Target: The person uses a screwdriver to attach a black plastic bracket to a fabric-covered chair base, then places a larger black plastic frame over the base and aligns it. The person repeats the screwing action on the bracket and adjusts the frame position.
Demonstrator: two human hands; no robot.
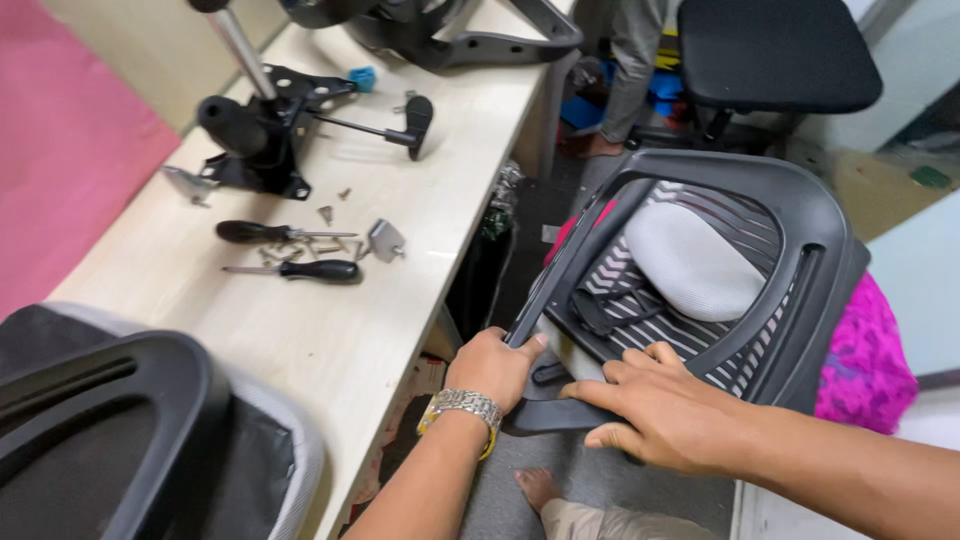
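Left hand [495, 368], with a metal link watch [462, 405] at the wrist, is closed around the lower edge of a black moulded-plastic chair back frame [800, 250]; right hand [660, 408] lies flat, fingers spread, on the same edge just beside it. The frame stands tilted beside the table, its curved rim enclosing striped mesh and a pale grey padded lumbar cushion [692, 262]. On the light wood-grain table [400, 290] lie two black-handled screwdrivers [300, 270], loose screws [330, 213] and a black metal seat mechanism [265, 130]. Pink fabric [865, 360] sits behind the frame.
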